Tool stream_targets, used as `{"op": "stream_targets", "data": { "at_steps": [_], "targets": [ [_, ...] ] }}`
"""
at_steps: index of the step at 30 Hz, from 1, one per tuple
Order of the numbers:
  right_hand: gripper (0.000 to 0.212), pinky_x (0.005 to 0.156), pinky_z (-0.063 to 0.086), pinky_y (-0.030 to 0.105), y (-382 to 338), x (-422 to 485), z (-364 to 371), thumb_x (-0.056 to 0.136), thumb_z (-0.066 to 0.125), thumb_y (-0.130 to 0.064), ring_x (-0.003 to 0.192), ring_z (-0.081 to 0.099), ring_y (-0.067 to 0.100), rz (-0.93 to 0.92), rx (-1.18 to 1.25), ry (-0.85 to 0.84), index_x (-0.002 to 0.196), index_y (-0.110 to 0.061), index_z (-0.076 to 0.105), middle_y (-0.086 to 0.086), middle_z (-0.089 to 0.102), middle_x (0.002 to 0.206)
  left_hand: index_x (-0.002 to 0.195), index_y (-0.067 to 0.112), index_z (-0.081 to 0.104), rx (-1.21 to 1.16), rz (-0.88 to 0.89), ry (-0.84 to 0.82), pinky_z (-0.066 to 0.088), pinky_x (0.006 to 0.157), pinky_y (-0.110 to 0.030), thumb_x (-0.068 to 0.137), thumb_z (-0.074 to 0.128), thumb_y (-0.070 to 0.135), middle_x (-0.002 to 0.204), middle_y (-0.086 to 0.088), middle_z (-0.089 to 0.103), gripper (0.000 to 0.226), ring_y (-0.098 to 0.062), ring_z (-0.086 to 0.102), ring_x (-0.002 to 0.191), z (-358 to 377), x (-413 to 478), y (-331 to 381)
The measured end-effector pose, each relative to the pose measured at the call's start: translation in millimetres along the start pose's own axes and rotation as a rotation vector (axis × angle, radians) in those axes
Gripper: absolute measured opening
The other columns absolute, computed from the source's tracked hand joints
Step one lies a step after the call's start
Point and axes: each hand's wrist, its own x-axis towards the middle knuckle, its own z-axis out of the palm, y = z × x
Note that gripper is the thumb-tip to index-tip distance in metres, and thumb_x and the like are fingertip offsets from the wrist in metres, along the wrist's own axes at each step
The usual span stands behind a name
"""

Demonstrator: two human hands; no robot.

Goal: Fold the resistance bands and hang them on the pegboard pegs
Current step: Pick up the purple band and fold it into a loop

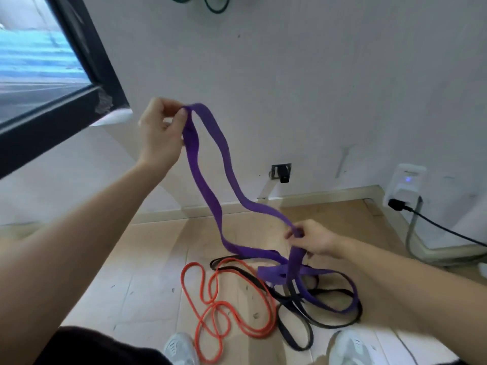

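L hand: raised at wall height; thumb + forefinger pressed together, pinching the top bend of the purple band; other fingers curled in behind.
R hand: lower and to the right, above the floor; fingertips pinch one strand of the purple band; rest of the fingers loosely bent.
Purple band: wide flat strap, matte, cloth-like look. 2 strands drop from the L hand; one sags across to the R hand, the other curves down to the floor. Remainder lies in slack loops, partly on top of the black bands.
Black bands: narrow flat straps, tangled in long ovals on the floor under the R hand; how many, can't tell.
Orange band: thin, rubbery-looking, coiled in figure-8 curls on the floor, just left of the black ones, touching them.
Green bands: dark thin rings against the wall at the top edge, mostly cut off.
Floor: pale wood planks w/ small dark scuffs.
Wall: plain white, matte.
Shoes: light-coloured sneakers at the bottom edge.
Window frame: black, upper left.
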Motion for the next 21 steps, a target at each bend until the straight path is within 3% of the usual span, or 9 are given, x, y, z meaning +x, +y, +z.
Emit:
{"op": "stream_targets", "data": {
  "at_steps": [3, 6, 9, 11, 15, 18, 21],
  "targets": [
    [0.005, 0.059, 0.060, 0.025, -8.1, -1.5, -43.4, 0.096, 0.060, -0.008, 0.074, 0.074, 0.019, 0.028, -0.034, 0.111, 0.097, -0.010, 0.064, 0.012, 0.073, 0.090, 0.105, 0.020, 0.056, 0.104, -0.076, -0.062, 0.062, 0.063, -0.029, 0.102, 0.058, 0.019, 0.106, -0.002, 0.066, 0.004, -0.014, 0.070, 0.089, -5.3, -7.0, -26.9],
    [0.004, 0.058, 0.061, 0.024, -26.5, 4.0, -80.7, 0.093, 0.065, -0.003, 0.068, 0.072, 0.019, 0.027, 0.042, 0.186, 0.096, -0.003, 0.067, 0.016, 0.072, 0.088, 0.103, 0.018, 0.056, 0.172, -0.124, -0.157, 0.062, 0.064, -0.039, 0.101, 0.060, 0.017, 0.104, -0.006, 0.066, 0.005, -0.024, 0.071, 0.089, -10.9, -6.5, -53.8],
    [0.010, 0.064, 0.062, 0.024, -62.9, 1.2, -108.8, 0.086, 0.072, 0.003, 0.076, 0.071, 0.023, -0.050, 0.299, 0.222, 0.092, -0.003, 0.066, 0.018, 0.069, 0.091, 0.097, 0.020, 0.059, 0.395, -0.100, -0.326, 0.060, 0.076, -0.048, 0.099, 0.061, 0.018, 0.092, 0.001, 0.066, 0.004, -0.029, 0.069, 0.085, -12.2, -11.3, -83.2],
    [0.019, 0.071, 0.061, 0.023, -92.0, -10.1, -124.2, 0.078, 0.076, 0.002, 0.080, 0.072, 0.019, -0.120, 0.518, 0.152, 0.091, -0.006, 0.064, 0.013, 0.069, 0.092, 0.097, 0.018, 0.060, 0.572, -0.078, -0.482, 0.052, 0.080, -0.042, 0.099, 0.061, 0.018, 0.091, -0.001, 0.067, 0.001, -0.032, 0.065, 0.088, -10.9, -19.0, -98.3],
    [0.029, 0.088, 0.058, 0.029, -129.6, -33.2, -147.7, 0.071, 0.081, -0.010, 0.090, 0.066, 0.023, -0.287, 0.773, -0.064, 0.097, -0.006, 0.070, 0.015, 0.065, 0.107, 0.102, 0.016, 0.058, 0.769, -0.128, -0.753, 0.041, 0.073, -0.035, 0.096, 0.066, 0.020, 0.106, -0.010, 0.069, 0.011, -0.028, 0.059, 0.092, -11.6, -33.9, -118.4],
    [0.028, 0.086, 0.057, 0.029, -144.1, -39.2, -155.8, 0.077, 0.074, -0.008, 0.098, 0.055, 0.029, -0.358, 0.762, -0.044, 0.103, -0.003, 0.068, 0.014, 0.066, 0.106, 0.102, 0.021, 0.060, 0.905, -0.088, -1.005, 0.043, 0.078, -0.030, 0.088, 0.074, 0.026, 0.111, -0.002, 0.068, 0.020, -0.023, 0.059, 0.096, -13.1, -44.1, -123.4],
    [0.020, 0.075, 0.057, 0.029, -151.8, -43.0, -158.4, 0.079, 0.076, -0.015, 0.080, 0.064, 0.020, -0.360, 0.463, 0.117, 0.096, -0.007, 0.068, 0.005, 0.069, 0.085, 0.105, 0.019, 0.068, 0.892, -0.110, -1.201, 0.051, 0.089, -0.028, 0.084, 0.080, 0.029, 0.109, 0.001, 0.070, 0.026, -0.021, 0.065, 0.104, -8.9, -51.0, -122.8]
  ]
}}
